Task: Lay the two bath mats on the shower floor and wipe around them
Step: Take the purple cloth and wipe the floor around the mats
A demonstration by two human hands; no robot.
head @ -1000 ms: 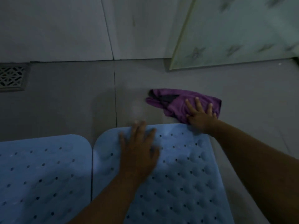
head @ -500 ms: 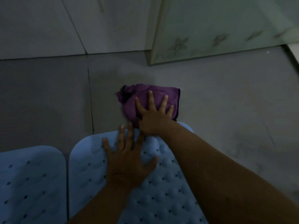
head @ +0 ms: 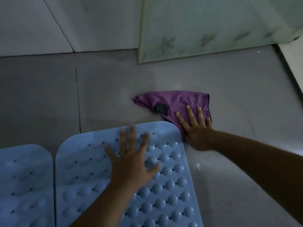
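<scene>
Two light blue bath mats with bumps and small holes lie flat side by side on the grey shower floor, the right mat [head: 164, 190] and the left mat [head: 24, 185], with a narrow gap between them. My left hand [head: 131, 163] presses flat on the right mat with its fingers spread. A crumpled purple cloth [head: 173, 102] with a dark patch lies on the floor just beyond the right mat's far right corner. My right hand [head: 195, 128] presses on the near part of the cloth with straight fingers.
A frosted glass panel [head: 213, 27] with star patterns stands at the back right. Pale wall tiles [head: 65, 22] rise behind the floor. A raised light edge [head: 293, 66] runs along the right side. Grey floor [head: 41, 95] stretches to the left of the cloth.
My right hand has slid the purple cloth to the right along the mat's far edge, out past its corner. The left hand stays pressed on the right mat. The view has shifted.
</scene>
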